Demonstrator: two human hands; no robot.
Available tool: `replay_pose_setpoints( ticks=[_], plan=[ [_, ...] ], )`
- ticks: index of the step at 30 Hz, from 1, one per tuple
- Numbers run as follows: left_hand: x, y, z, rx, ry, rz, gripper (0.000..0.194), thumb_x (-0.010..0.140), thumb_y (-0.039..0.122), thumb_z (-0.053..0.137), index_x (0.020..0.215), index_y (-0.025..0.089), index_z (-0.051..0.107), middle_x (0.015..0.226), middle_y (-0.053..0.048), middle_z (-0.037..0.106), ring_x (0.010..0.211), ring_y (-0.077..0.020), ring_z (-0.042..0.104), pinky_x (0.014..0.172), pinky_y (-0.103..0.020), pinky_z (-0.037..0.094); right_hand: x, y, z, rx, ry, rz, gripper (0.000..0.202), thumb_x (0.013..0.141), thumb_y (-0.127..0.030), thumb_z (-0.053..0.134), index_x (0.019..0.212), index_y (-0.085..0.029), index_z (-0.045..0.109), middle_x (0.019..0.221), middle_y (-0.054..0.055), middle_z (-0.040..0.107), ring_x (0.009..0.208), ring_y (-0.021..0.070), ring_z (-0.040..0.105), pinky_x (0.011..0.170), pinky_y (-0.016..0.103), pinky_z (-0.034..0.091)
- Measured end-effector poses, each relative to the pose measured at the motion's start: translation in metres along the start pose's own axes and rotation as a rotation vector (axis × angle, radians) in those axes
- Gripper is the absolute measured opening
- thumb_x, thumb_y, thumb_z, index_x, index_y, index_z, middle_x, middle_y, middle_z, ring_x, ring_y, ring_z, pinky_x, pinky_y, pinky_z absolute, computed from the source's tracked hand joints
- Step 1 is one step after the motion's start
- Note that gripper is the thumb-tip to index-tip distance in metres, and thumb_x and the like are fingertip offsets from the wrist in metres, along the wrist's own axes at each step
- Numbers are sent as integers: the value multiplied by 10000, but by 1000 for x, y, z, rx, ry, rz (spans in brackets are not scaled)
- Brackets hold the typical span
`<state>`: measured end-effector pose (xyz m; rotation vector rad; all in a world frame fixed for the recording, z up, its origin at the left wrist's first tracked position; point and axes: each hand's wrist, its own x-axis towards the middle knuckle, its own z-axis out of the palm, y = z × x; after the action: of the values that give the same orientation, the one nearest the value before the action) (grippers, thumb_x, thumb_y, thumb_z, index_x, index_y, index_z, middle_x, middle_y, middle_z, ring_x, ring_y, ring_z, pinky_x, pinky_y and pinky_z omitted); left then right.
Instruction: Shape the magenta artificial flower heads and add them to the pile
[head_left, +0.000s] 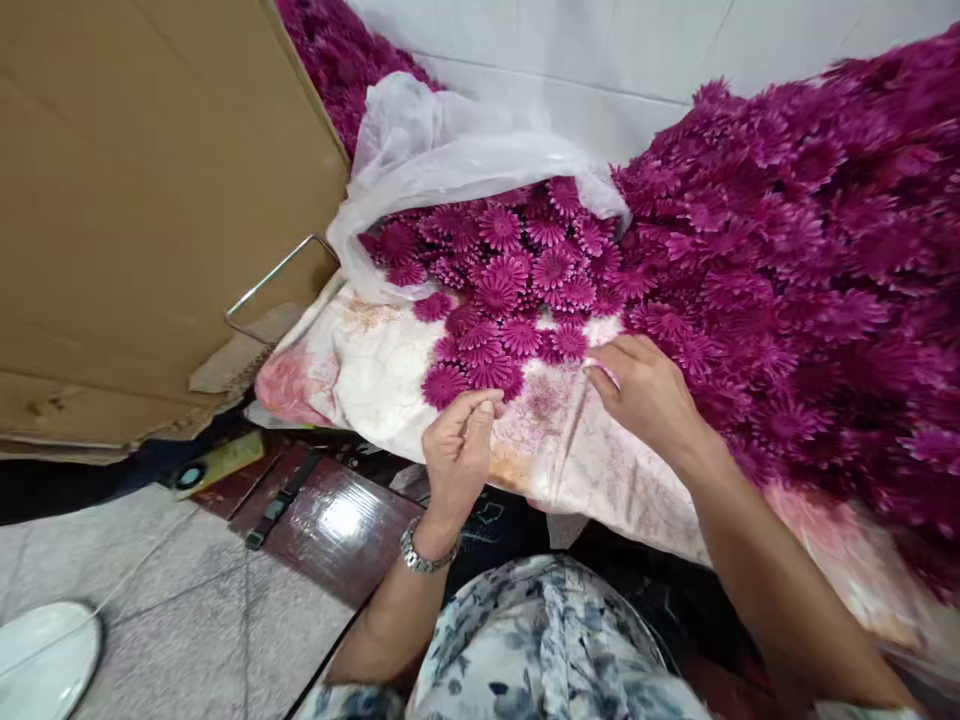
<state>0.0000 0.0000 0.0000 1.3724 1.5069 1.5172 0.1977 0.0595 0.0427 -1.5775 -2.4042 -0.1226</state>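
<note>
Loose magenta artificial flower heads (pixel 491 330) lie in a heap on a stained pale cloth (pixel 390 400). My left hand (pixel 459 445), wearing a metal watch, is closed in a pinch of thumb and forefinger at the front edge of this heap. What sits between those fingertips is too small to make out. To the right, my right hand (pixel 649 400) has its thumb and forefinger drawn close together beside a single flower head (pixel 570 342). Whether it grips that flower or some tiny piece is unclear.
A translucent plastic bag (pixel 450 170) opens toward me, with flower heads spilling out. A large magenta pile (pixel 795 260) fills the right side. On the left stands a cardboard box (pixel 150 200) with a wire handle (pixel 274 272). Below are a brown wooden surface (pixel 322 520) and a white round object (pixel 49 655).
</note>
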Motion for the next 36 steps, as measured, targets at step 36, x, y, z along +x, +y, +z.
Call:
replay_pose_setpoints(
  ticks=[36],
  plan=[
    [-21,43,103,-671,-208,-440,239,789,403,604,694,185,582,467,68,397,393,-54,365,387,-177,320,-82,2,-9,661,368,308,332,909,-388,405,1073,-159,579,958,90,618,892,170,581,815,324,472]
  ],
)
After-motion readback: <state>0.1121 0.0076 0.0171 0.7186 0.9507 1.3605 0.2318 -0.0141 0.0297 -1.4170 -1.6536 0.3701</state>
